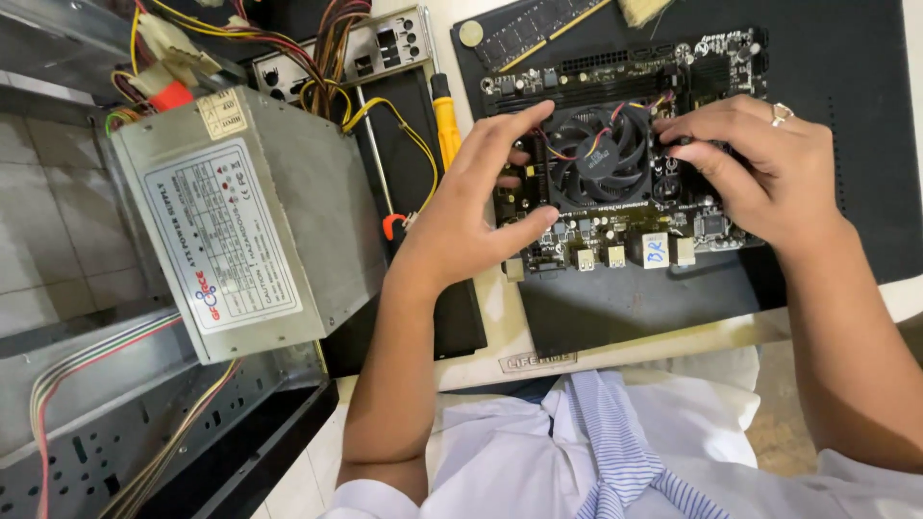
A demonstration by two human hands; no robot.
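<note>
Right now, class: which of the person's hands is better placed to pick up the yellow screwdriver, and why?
Left. The left hand grips the fan's near edge, right beside the screwdriver. The right hand is on the fan's far side and would probably have to cross over it.

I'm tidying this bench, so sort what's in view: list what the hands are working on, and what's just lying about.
In hand:
- left hand and right hand, both gripping the cooler fan
- motherboard under the fan
- black mat beneath the board

Lying about:
- power supply with its cables
- yellow screwdriver
- memory stick
- coin
- rear port plate
</note>
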